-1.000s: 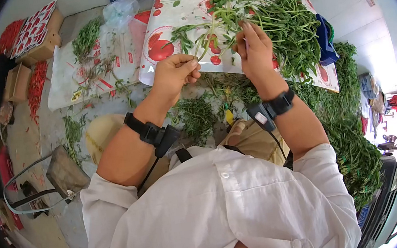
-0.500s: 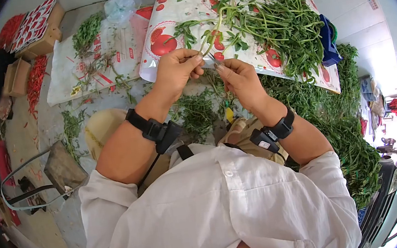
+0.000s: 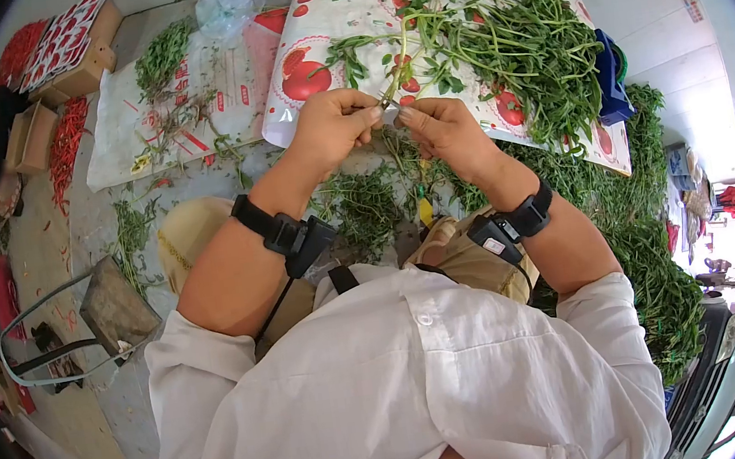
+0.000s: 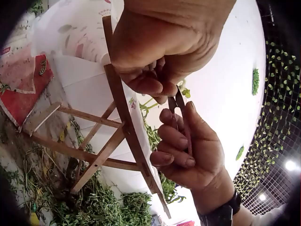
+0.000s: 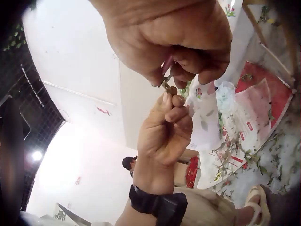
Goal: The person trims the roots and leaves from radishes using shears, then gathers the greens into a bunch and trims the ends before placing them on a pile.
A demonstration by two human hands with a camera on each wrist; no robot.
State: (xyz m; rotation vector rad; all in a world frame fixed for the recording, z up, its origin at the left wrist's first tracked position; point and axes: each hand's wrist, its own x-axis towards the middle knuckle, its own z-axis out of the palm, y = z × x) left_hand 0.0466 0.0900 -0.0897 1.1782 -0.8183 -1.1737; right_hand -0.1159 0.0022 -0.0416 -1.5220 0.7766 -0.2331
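Seen from above, a person in a white shirt (image 3: 359, 386) leans toward a table covered by a white tablecloth (image 3: 355, 15) printed with red fruit. Both hands meet just off its near edge. The left hand (image 3: 333, 133) pinches the end of a pale green stem (image 3: 404, 52) between thumb and curled forefinger, a narrow grip. The stem runs from those fingertips up across the cloth toward leafy sprigs. The right hand (image 3: 447, 132), close beside the left, has its fingers curled round a small two-pronged metal tool (image 4: 182, 104) with a pinkish handle. The prongs point at the left fingertips; whether they touch the stem is too small to tell.

On the right half of the table lies a large pile of leafy greens (image 3: 540, 61), stems toward the middle, with a blue basket (image 3: 613, 80) at its right edge. More cut greens (image 3: 365, 211) lie on the floor below the hands. Left of the table, a white sheet (image 3: 115, 150) on the floor carries scattered sprigs and a clear plastic bag (image 3: 226, 13). Farther left, red peppers (image 3: 69, 156) lie near an open cardboard box (image 3: 39, 146).
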